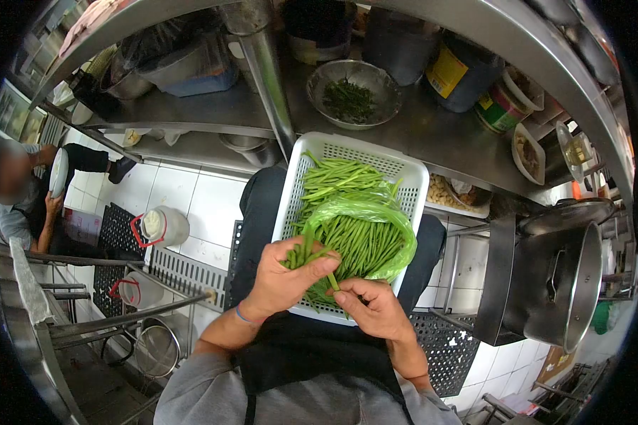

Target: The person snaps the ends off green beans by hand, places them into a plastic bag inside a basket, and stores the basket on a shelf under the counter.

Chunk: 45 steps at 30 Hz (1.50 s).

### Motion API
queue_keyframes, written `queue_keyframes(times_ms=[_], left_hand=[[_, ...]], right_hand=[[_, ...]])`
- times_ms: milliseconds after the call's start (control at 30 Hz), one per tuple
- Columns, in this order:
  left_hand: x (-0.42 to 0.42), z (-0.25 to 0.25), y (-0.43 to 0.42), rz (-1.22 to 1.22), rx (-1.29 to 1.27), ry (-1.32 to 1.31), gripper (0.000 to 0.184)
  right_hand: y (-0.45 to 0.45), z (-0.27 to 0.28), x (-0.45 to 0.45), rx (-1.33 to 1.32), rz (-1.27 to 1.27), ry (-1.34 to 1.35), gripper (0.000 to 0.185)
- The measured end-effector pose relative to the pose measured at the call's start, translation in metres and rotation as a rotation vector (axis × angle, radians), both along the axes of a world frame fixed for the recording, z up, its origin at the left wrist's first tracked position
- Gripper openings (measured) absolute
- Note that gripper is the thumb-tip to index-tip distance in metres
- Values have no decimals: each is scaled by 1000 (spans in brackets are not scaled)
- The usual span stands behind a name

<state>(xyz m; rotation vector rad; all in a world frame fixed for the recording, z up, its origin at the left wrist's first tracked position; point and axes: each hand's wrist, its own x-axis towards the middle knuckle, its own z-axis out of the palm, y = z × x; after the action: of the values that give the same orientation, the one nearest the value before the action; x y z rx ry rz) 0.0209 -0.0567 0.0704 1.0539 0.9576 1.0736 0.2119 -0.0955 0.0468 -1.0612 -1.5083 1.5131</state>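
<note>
A white perforated basket (417, 212) rests on my lap, full of green beans (361, 244). Part of them lie in a clear green-tinted plastic bag (404, 244) that stands open inside the basket; others lie loose at the far end. My left hand (290, 273) is closed round a small bunch of beans over the basket's near left side. Beside it, my right hand (372, 304) pinches the tip of one bean that sticks out from the left hand's bunch.
A metal bowl of chopped greens (351, 99) stands on the steel shelf ahead. A large steel pot (560, 283) is at the right. White buckets with red handles (166, 225) stand on the tiled floor at the left, where another person (32, 191) sits holding a white dish.
</note>
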Motion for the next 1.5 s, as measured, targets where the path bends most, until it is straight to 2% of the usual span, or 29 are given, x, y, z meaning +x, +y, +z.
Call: queue_keyframes(times_ms=[133, 367, 500, 600, 1000, 1100, 1300, 1400, 1500], left_hand=[[-5, -3, 2, 14, -56, -76, 18], [15, -9, -4, -92, -51, -80, 25], [9, -4, -1, -4, -5, -98, 27], [0, -6, 0, -41, -30, -103, 21], [-3, -11, 1, 40, -37, -203, 20], [-1, -13, 2, 38, -3, -94, 21], [-5, -12, 4, 85, -54, -121, 21], [-13, -13, 6, 22, -45, -149, 23], [-7, -14, 5, 2, 10, -43, 25]], right_hand=[[-2, -4, 2, -20, -7, -57, 14], [1, -8, 1, -44, -31, 44, 20], [-2, -14, 0, -66, -20, 37, 21], [-2, -14, -2, -79, -25, 24, 20], [0, -13, 1, -173, -31, 50, 21], [-1, -12, 1, -190, -38, 64, 20], [-1, -12, 4, -201, -29, 79, 18], [0, -13, 6, -161, -24, 48, 17], [1, -15, 3, -119, -68, 69, 16]])
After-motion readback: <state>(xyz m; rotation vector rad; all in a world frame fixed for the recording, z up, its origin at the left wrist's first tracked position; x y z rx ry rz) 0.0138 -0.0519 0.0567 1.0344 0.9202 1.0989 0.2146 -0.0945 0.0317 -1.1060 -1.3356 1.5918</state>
